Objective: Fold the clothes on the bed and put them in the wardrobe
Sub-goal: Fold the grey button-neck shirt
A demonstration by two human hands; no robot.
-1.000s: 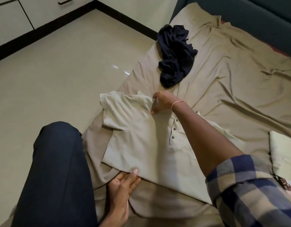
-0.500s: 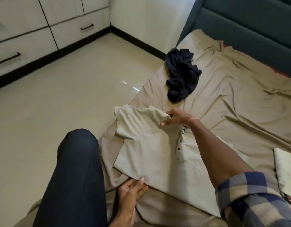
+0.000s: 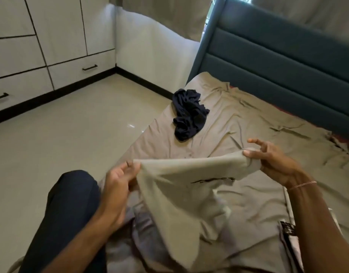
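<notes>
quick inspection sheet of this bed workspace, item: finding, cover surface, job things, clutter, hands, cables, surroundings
surface: bed sheet, beige and wrinkled, spread over the bed.
job's things: pale shirt held up between both hands, its lower part trailing on the sheet; dark garment crumpled and unfolded near the bed's floor-side edge.
clutter: patterned item at lower right, too blurred to identify.
grippers: left hand grips one end of the shirt's top edge; right hand pinches the other end.
cables: nothing seen.
surroundings: teal headboard; wardrobe with doors and drawers shut, across the tiled floor; curtain.
</notes>
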